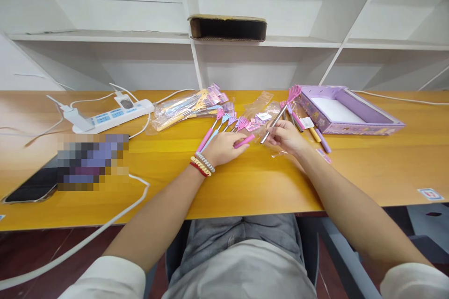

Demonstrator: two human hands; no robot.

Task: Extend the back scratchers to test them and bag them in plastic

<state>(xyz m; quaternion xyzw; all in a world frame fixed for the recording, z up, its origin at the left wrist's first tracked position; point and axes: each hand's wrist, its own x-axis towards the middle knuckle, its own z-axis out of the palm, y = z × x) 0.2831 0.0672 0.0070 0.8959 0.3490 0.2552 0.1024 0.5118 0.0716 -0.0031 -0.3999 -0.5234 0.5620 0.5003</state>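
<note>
My left hand (pixel 226 147) is closed around a short pink handle (pixel 244 141), low over the table. In my right hand (pixel 283 135) is a slim metal rod (pixel 273 124), tilted, its upper end by a pink claw-shaped head (pixel 292 96). Beside my left hand lie several back scratchers with small hand-shaped heads, among them one with a pink handle (pixel 204 140). Behind them is a pile of plastic-wrapped scratchers (pixel 189 108). More scratchers lie right of my right hand, including one with a purple handle (pixel 323 141). Clear plastic wrapping (pixel 258 103) is between the groups.
A purple open box (pixel 363 128) stands at the right back. On the left are a white power strip (pixel 115 116) with cables and a dark phone (pixel 33 182), partly blurred. White shelving (pixel 263 46) rises behind the table, holding a cardboard box (pixel 228 28).
</note>
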